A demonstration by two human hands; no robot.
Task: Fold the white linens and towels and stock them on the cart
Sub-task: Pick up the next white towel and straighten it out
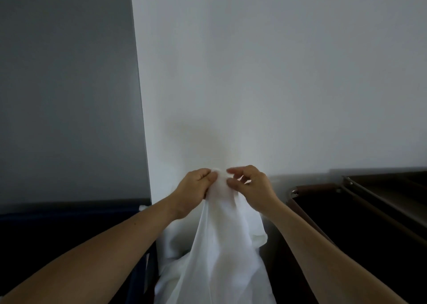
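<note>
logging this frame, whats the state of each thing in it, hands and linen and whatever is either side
left hand: raised, pinching the top of the white linen
right hand: raised, fingers closed on the same top edge, close beside the left
white linen: unfolded, held up, hanging down in loose folds
dark bin: at left, inside not visible
brown cart: at right, the shelf in view looks dark, contents unclear

white wall [277, 72], grey panel [64, 84]

Bare forearms [129, 239], no sleeves
</note>
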